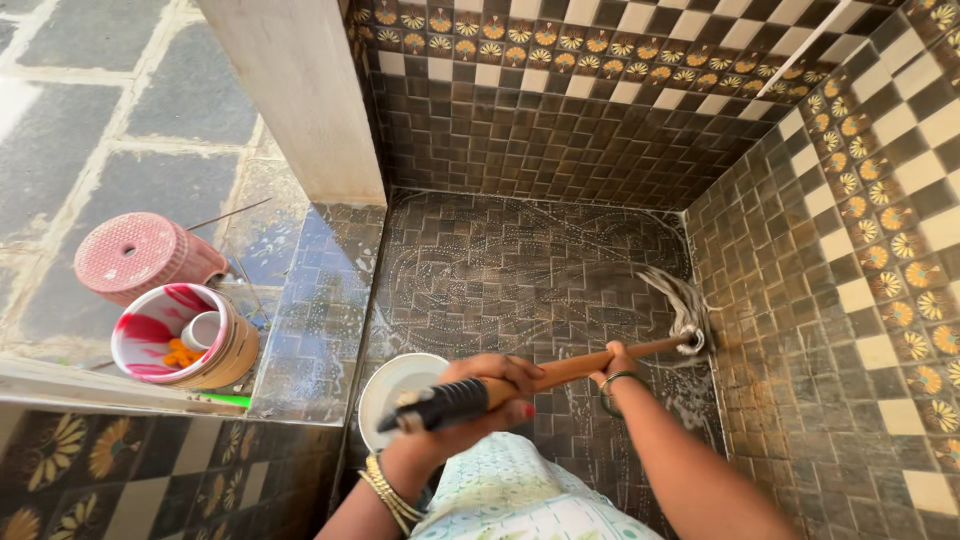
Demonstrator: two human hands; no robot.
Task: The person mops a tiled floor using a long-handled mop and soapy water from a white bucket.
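Wooden-handled mop [590, 362], one, fingers of both left hand [480, 395] and right hand [615, 365] wrapped around it.

The mop [560, 375] has an orange-brown wooden handle with a black ribbed grip and pale grey strands. The floor [500, 270] is dark brown tile dotted with white swirls. The walls [860, 250] carry brown and cream checks with orange flower tiles. A pink stool [140, 255] stands beside a pink-and-white bucket [185, 335]; a white bowl [395, 390] sits below.
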